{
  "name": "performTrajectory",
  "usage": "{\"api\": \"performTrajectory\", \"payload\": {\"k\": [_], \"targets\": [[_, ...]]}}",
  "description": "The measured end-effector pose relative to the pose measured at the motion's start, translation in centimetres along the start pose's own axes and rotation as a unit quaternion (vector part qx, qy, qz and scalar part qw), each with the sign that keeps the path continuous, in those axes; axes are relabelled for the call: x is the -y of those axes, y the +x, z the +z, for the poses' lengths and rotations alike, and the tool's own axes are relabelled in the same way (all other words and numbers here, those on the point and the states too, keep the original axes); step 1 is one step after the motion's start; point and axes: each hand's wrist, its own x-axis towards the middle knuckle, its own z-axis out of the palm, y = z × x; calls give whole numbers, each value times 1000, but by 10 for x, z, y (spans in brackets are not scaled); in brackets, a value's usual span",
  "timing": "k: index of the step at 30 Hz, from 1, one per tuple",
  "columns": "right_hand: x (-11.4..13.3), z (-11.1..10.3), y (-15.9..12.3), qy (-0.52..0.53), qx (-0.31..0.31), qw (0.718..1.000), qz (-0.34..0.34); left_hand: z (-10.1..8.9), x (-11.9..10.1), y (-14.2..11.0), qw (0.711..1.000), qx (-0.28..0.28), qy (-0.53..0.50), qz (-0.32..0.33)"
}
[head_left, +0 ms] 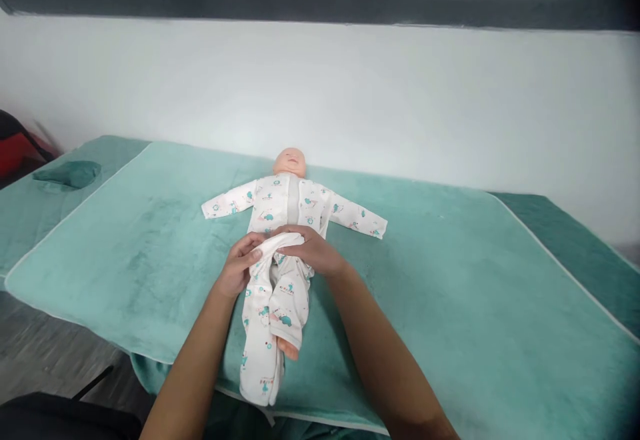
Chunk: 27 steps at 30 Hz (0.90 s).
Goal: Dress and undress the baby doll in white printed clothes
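A baby doll (pixel 290 161) lies on its back, its head toward the wall. It wears a white printed top (pixel 316 207), sleeves spread to both sides. White printed pants (pixel 260 323) cover its legs; one foot (pixel 289 349) pokes out of the right-hand leg, while the longer left-hand leg hides any foot. My left hand (pixel 243 263) pinches the left side of the pants' waistband (pixel 273 245) between thumb and fingers. Over the waistband's right side, my right hand (pixel 310 248) grips the fabric, fingers curled at the doll's belly.
The doll rests on a green plush cover (pixel 440 280) over a bed with a face hole (pixel 67 175) at the left end. Behind it stands a white wall (pixel 350 93). A red and black object (pixel 20 147) sits at the far left, and a dark item (pixel 65 419) at the lower left.
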Motion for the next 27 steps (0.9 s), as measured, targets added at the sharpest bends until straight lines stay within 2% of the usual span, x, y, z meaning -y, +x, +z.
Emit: {"api": "performTrajectory", "payload": {"k": [3, 6, 9, 13, 16, 18, 20, 22, 24, 27], "targets": [[-5, -3, -1, 20, 6, 999, 29, -1, 5, 3, 1000, 6, -1, -10], [-5, -5, -3, 55, 33, 996, 55, 2, 7, 4, 1000, -25, -6, 15], [2, -5, -4, 32, 46, 997, 58, 4, 7, 5, 998, -53, -10, 25], [13, 5, -2, -98, 88, 991, 16, 3, 5, 6, 996, -87, -16, 7], [13, 16, -1, -240, 108, 964, 22, 3, 5, 5, 994, -109, -21, 1], [10, 18, -1, -287, 104, 952, 25, 4, 5, 4, 992, -123, -13, 15], [7, 16, -2, -232, 87, 969, 7, 6, 6, 2, 990, -137, 16, 34], [5, 11, -3, -111, 55, 992, 2, 8, 5, 0, 988, -125, 71, 50], [4, 7, -3, 0, 14, 1000, 23, 8, 3, -2, 987, -69, 136, 54], [0, 8, -1, 89, -38, 994, 46, 6, 1, -3, 979, 1, 201, 33]]}}
